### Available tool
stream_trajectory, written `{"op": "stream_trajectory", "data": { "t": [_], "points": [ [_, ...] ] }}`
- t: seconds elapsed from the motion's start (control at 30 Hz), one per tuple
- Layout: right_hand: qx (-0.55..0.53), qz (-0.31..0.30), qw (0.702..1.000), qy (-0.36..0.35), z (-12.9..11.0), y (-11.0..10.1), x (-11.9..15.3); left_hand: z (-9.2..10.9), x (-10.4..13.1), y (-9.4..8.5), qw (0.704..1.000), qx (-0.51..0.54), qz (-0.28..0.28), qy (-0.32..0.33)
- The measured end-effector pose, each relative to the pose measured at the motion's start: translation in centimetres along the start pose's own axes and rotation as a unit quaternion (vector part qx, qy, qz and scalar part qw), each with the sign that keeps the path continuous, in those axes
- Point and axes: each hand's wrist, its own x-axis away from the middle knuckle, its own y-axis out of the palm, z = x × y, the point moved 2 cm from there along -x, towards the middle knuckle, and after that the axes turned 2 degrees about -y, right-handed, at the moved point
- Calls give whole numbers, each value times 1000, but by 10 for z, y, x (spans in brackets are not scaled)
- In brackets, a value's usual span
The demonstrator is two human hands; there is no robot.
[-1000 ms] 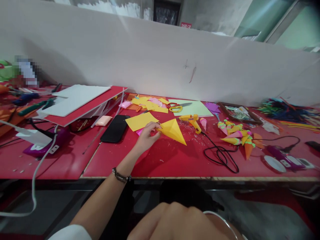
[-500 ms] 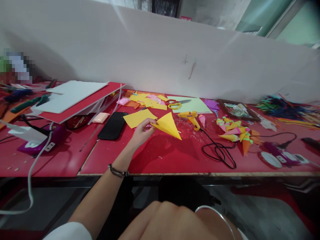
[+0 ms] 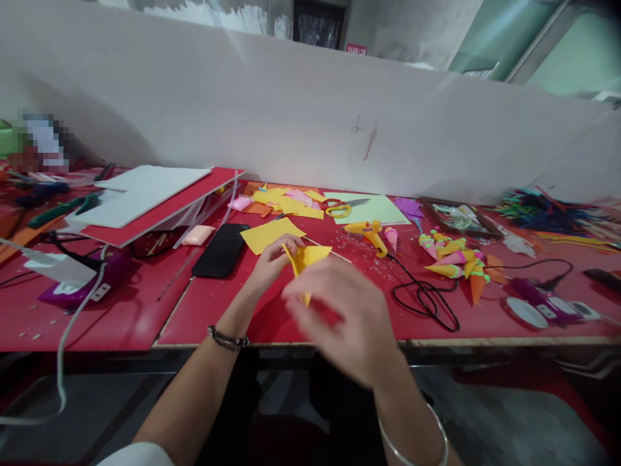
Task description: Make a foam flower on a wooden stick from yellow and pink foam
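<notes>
Pinched in my left hand (image 3: 275,257) is a yellow paper (image 3: 313,256), curled partly round on itself above the red table. My right hand (image 3: 347,307) is in front of its lower part, blurred by motion, with the fingers bent; whether it touches the paper cannot be made out. A flat yellow sheet (image 3: 272,234) lies just behind my left hand. Beyond my right hand, a yellow glue gun (image 3: 369,235) rests beside a small pink cone (image 3: 391,238).
A black phone (image 3: 221,250) lies left of my left hand. Scissors (image 3: 339,208) rest at the back on pale green paper (image 3: 381,210). Decorated cones (image 3: 453,255) and a looped black cable (image 3: 427,301) are to the right. White boards (image 3: 145,194) stand stacked at the left.
My right hand has risen from the bottom of the view to the yellow paper. The paper, spread in a pointed shape before, is now turned and more curled.
</notes>
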Motion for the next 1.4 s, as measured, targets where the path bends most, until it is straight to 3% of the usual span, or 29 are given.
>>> {"op": "stream_trajectory", "data": {
  "t": [0.1,0.17,0.43,0.57,0.73,0.87,1.0,1.17,1.27,1.33,1.4],
  "points": [
    [52,-9,997,53,-16,-32,-36,-3,2,-3,1000,27,-9,0],
    [45,-38,996,67,-20,-43,-47,-4,2,-2,999,30,-17,-20],
    [-131,-110,980,103,-1,-34,-35,2,7,-1,988,123,79,-45],
    [-221,-18,968,115,-4,-24,-41,1,9,-2,985,137,86,-65],
    [-279,132,927,215,6,-13,-43,-7,8,-2,989,87,71,-96],
    [-297,197,896,266,14,-4,-39,-8,14,5,982,47,91,-158],
    [-318,232,881,261,16,2,-36,-4,20,14,953,157,122,-231],
    [-364,291,844,266,14,7,-33,-5,20,21,945,199,139,-218],
    [-455,258,810,263,11,16,-35,-7,21,23,949,183,178,-187],
    [-485,216,805,263,8,22,-37,-8,22,24,948,192,196,-164],
    [-474,212,808,278,7,25,-38,-7,23,25,951,195,183,-157]
  ]
}}
